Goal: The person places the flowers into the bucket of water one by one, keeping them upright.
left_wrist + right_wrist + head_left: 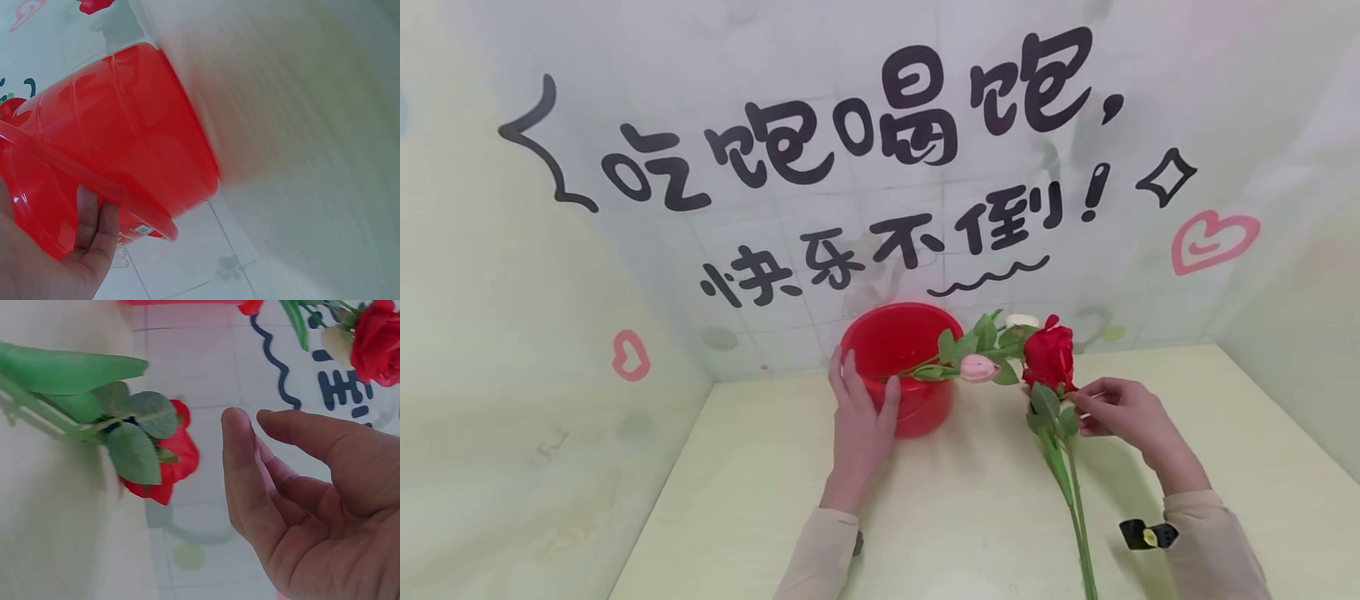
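The rose [180,459] near the right hand [1123,412] has its stem [1078,525] on the table, bloom toward the back wall, leaves just under the petals. It looks artificial, so probably light, with soft petals that could crush and a stem stiff enough to bear a pinch; the best hold is likely on the stem below the leaves. A second stem with a broad green leaf [75,369] lies right beside it. The right hand's thumb and fingertips stand slightly apart, with nothing between them in its wrist view.

The left hand [857,417] holds the bucket [922,421], fingers along one side and thumb at the front of the rim. The bucket is smooth plastic, likely light and a little slippery, and may tip if leaned on. Another rose [381,347], a pink tulip [980,367] and a white bloom [1022,320] lean out over its right edge.

The table [970,525] is pale and smooth-looking. The back wall [865,42] carries large black lettering and a pink heart [1186,258]; pale side walls close the space in.
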